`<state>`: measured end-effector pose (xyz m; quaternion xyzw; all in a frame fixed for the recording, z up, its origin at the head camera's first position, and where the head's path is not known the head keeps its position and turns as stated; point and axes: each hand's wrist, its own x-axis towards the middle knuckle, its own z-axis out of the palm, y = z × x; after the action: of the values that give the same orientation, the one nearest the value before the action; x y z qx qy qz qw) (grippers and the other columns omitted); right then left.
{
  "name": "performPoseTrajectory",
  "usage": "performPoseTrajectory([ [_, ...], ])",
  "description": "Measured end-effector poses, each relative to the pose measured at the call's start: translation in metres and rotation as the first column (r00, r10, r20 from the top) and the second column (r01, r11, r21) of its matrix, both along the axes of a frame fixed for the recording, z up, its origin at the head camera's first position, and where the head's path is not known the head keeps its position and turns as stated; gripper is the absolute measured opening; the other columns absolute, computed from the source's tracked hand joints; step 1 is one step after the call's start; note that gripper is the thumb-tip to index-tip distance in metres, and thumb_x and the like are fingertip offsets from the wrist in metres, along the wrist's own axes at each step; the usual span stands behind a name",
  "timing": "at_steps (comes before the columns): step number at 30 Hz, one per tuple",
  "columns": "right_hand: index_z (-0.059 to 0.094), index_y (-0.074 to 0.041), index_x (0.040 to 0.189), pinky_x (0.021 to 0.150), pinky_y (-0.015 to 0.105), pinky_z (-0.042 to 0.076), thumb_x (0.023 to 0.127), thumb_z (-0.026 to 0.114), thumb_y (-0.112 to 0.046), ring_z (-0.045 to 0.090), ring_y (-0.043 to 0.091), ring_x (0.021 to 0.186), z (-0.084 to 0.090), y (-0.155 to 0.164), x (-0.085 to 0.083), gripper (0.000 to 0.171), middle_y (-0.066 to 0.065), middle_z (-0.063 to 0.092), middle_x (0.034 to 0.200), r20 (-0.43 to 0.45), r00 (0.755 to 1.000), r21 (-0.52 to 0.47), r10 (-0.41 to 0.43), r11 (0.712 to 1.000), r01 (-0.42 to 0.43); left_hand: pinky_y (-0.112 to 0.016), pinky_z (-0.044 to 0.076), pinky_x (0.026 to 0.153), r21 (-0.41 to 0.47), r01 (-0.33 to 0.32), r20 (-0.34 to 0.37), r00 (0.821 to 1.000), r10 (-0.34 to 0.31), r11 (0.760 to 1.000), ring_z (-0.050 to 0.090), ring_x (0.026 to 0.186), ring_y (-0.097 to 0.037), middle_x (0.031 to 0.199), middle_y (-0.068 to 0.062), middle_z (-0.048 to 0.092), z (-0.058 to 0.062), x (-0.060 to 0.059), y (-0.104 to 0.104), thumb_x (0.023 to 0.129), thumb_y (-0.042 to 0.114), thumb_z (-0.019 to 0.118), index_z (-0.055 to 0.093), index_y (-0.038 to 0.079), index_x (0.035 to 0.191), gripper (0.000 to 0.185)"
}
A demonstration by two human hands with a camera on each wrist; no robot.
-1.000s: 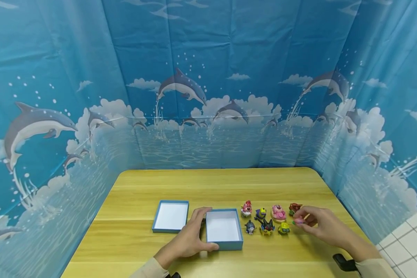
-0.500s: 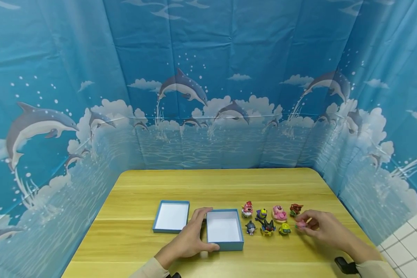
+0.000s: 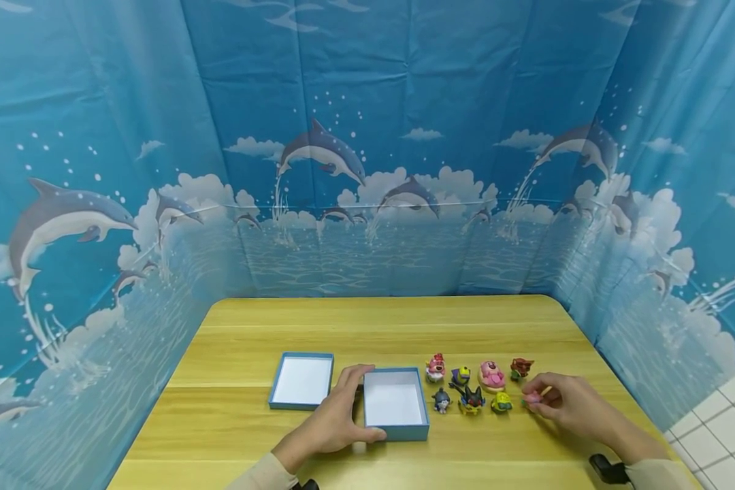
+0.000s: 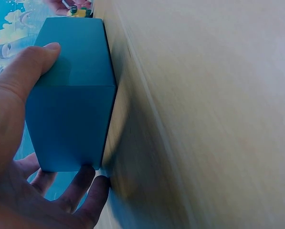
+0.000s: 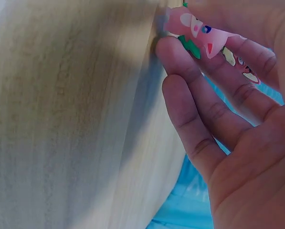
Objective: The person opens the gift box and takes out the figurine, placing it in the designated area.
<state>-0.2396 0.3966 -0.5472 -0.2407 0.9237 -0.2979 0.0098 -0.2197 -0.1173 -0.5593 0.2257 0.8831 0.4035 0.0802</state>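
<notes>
My left hand (image 3: 337,418) holds a blue box (image 3: 398,433) with a white inside, thumb on its front wall and the other fingers at its left and far sides. In the left wrist view the thumb lies on one blue wall (image 4: 75,52) and fingertips touch another. On the right, my right hand (image 3: 572,407) pinches a small pink figurine (image 3: 532,398) at the table top. The right wrist view shows that pink figurine (image 5: 204,31) with a blue eye and green parts, between thumb and fingers. Whether its base touches the wood is hard to tell.
A shallow blue lid (image 3: 301,381) lies left of the box, white inside up. Several toy figurines stand between box and right hand, including a pink bear (image 3: 491,376), a black-eared one (image 3: 471,401) and a reddish-brown one (image 3: 520,368). A dolphin-print curtain (image 3: 355,258) surrounds the wooden table (image 3: 367,327).
My right hand has shifted slightly right and toward the near side with the pink figurine, away from the yellow figurine. The left hand and the box have stayed put.
</notes>
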Motion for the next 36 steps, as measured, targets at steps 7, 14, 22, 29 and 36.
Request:
performPoseTrajectory([
  [7, 0.083, -0.01, 0.118, 0.075, 0.024, 0.067, 0.104, 0.089, -0.011, 0.078, -0.001, 0.088, -0.0032, 0.0007, -0.0018, 0.015, -0.001, 0.086, 0.106, 0.006, 1.0, -0.002, 0.005, 1.0, -0.005, -0.066, 0.053, 0.126, 0.002, 0.004, -0.019, 1.0, -0.004, 1.0, 0.055, 0.159, -0.038, 0.184, -0.012, 0.035, 0.0013, 0.0018, -0.0001, 0.092, 0.055, 0.099, 0.029, 0.019, 0.183, 0.12],
  [14, 0.082, -0.009, 0.118, 0.074, 0.024, 0.067, 0.102, 0.09, -0.01, 0.078, -0.001, 0.086, -0.0047, 0.0018, -0.0015, 0.018, -0.002, 0.084, 0.104, -0.005, 1.0, -0.02, 0.027, 0.999, -0.027, -0.065, 0.053, 0.128, -0.005, -0.004, -0.011, 1.0, 0.004, 1.0, 0.055, 0.16, -0.037, 0.185, -0.01, 0.034, 0.0003, 0.0002, 0.0003, 0.093, 0.056, 0.099, 0.028, 0.02, 0.183, 0.12],
  [22, 0.082, -0.008, 0.121, 0.075, 0.024, 0.067, 0.102, 0.09, -0.01, 0.078, -0.001, 0.087, -0.0023, 0.0025, -0.0011, 0.021, -0.001, 0.084, 0.106, 0.025, 0.999, -0.018, 0.028, 0.999, -0.028, -0.066, 0.053, 0.128, -0.01, -0.004, -0.02, 1.0, 0.003, 1.0, 0.056, 0.159, -0.037, 0.185, -0.01, 0.034, -0.0032, -0.0013, -0.0003, 0.092, 0.058, 0.098, 0.028, 0.02, 0.183, 0.121],
  [29, 0.081, -0.004, 0.123, 0.076, 0.025, 0.068, 0.101, 0.09, -0.007, 0.08, 0.001, 0.089, -0.0017, 0.0043, -0.0002, 0.024, 0.006, 0.086, 0.108, 0.048, 0.998, -0.044, 0.042, 0.998, -0.04, -0.065, 0.054, 0.127, -0.012, -0.003, -0.02, 1.0, 0.002, 1.0, 0.056, 0.159, -0.037, 0.185, -0.009, 0.034, -0.0029, -0.001, -0.0006, 0.092, 0.059, 0.098, 0.028, 0.021, 0.183, 0.121],
  [36, 0.081, -0.004, 0.125, 0.077, 0.024, 0.068, 0.102, 0.09, -0.008, 0.081, 0.001, 0.09, -0.0017, 0.0055, -0.0008, 0.025, 0.007, 0.087, 0.111, 0.064, 0.998, -0.036, 0.03, 0.999, -0.027, -0.066, 0.054, 0.127, -0.006, -0.001, -0.031, 1.0, 0.001, 1.0, 0.056, 0.159, -0.038, 0.185, -0.01, 0.035, -0.0004, 0.0014, -0.0004, 0.092, 0.057, 0.099, 0.029, 0.026, 0.183, 0.119],
])
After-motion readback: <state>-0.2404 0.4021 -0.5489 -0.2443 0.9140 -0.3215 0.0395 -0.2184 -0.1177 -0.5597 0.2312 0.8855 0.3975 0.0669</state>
